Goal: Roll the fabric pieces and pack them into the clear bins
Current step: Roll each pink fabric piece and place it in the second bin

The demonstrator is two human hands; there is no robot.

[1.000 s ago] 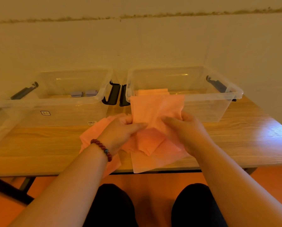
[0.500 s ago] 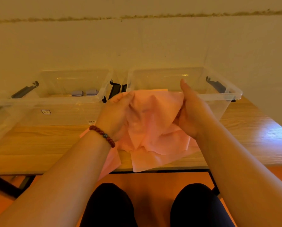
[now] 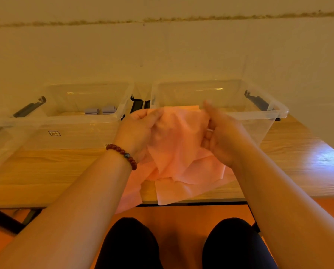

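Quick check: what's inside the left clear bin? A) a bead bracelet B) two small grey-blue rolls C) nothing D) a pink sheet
B: two small grey-blue rolls lie side by side on the floor of the left bin.

- Both bare forearms rise from the lower corners of the frame and converge toward the centre, the left from the lower left and the right from the lower right.
- The left hand [image 3: 137, 131] sits just left of centre, palm turned inward to the right, fingers curled over the upper edge of a pink fabric piece [image 3: 178, 138].
- A bead bracelet [image 3: 123, 154] circles the left wrist.
- The right hand [image 3: 221, 141] sits just right of centre, facing the left one, thumb raised, fingers gripping the same fabric from the right side.
- The hands are near each other but apart, with the fabric bunched between them.
- Two knees [image 3: 129, 243] in dark cloth show at the bottom centre, between the forearms.
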